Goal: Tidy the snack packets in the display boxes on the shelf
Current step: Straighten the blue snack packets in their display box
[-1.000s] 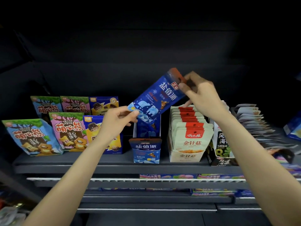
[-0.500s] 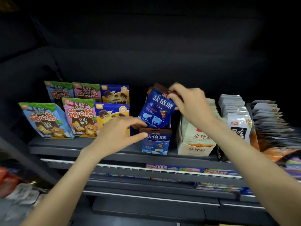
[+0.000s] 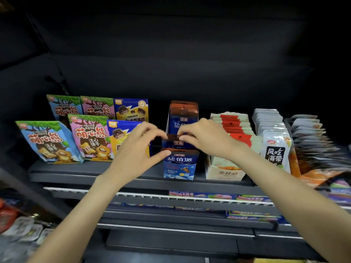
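A narrow blue display box [image 3: 179, 168] stands on the dark shelf [image 3: 95, 174], with blue snack packets standing in a row inside it. The front blue packet [image 3: 175, 142] sits low in the box with a brown top edge. My left hand [image 3: 141, 149] pinches that top edge from the left, thumb against the box front. My right hand [image 3: 206, 138] pinches the same top edge from the right. More blue packets [image 3: 183, 114] stand upright behind.
Cartoon bear biscuit bags [image 3: 47, 141] and yellow-blue boxes [image 3: 131, 109] stand at the left. A white box of red-topped packets [image 3: 234, 130], silver seaweed packets [image 3: 275, 149] and fanned grey packets [image 3: 311, 137] fill the right. Lower shelves hold more goods.
The blue packet, held tilted above the shelf a second ago, has come down into the blue box. Both hands have closed in on its top edge. The view has shifted closer.
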Tool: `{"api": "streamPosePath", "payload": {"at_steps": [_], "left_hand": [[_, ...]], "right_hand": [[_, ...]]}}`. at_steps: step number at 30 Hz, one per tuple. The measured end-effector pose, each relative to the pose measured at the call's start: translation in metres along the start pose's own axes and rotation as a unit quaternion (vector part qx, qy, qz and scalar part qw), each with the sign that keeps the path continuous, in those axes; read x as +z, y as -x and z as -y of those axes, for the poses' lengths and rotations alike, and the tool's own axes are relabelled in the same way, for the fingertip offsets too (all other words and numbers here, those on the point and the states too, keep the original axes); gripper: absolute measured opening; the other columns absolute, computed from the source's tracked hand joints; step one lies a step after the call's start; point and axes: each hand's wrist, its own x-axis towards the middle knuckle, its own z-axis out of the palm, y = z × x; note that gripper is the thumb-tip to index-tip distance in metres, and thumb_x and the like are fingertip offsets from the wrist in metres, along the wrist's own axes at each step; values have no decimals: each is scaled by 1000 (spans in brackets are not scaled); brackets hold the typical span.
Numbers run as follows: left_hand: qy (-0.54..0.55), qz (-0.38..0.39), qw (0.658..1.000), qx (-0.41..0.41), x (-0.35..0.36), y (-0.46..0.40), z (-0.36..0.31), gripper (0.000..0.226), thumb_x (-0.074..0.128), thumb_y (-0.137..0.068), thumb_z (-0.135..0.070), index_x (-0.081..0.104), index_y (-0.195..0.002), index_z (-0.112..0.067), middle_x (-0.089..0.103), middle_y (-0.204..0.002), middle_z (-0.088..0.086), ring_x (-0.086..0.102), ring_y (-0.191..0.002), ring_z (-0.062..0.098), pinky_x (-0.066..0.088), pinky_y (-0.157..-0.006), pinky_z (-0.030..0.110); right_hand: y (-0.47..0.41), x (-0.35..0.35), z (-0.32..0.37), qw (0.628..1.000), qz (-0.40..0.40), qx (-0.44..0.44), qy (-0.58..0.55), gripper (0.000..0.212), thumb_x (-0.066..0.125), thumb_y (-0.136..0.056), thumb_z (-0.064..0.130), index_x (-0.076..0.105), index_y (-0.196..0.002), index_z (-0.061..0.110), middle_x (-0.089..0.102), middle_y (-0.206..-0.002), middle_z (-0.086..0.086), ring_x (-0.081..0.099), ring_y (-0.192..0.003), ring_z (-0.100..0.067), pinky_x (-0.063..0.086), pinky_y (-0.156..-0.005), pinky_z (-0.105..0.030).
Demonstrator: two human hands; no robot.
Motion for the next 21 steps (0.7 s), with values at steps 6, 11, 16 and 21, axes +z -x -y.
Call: {"api": "streamPosePath", "payload": {"at_steps": [6,11,16,21], "left_hand": [[13,73,997,-4,2,-6,1,56,45,-83,-61,56,-125,-26,57,-122,-13,52,-110,1,43,-88,19],[23,75,996,34,9,-3,6,42,40,-88,-55,66,-106,-27,67,-95,-14,63,-84,5,54,-68,34],[9,41,997,66,10,-4,7,38,43,-90,-49,70,-95,-23,69,-85,-13,64,-72,6,52,-56,30],[-19,32,996,84,9,-6,6,38,43,-89,-49,70,-92,-23,69,-81,-12,63,-67,6,44,-52,17]], "right_hand": [[-4,-5,0,990,128,-30,-44,26,44,-101,30,67,-107,20,71,-97,1,65,-87,-13,51,-78,-39],[-5,-23,-11,984,155,-29,-87,29,45,-100,32,69,-109,17,72,-100,5,65,-93,-6,48,-84,-26],[-21,-36,-44,999,-13,47,2,22,55,-96,29,68,-112,23,70,-109,3,61,-98,-13,44,-84,-28],[-49,-19,-51,989,3,90,117,29,57,-94,30,59,-121,21,63,-120,0,49,-118,-24,37,-95,-35]]}}
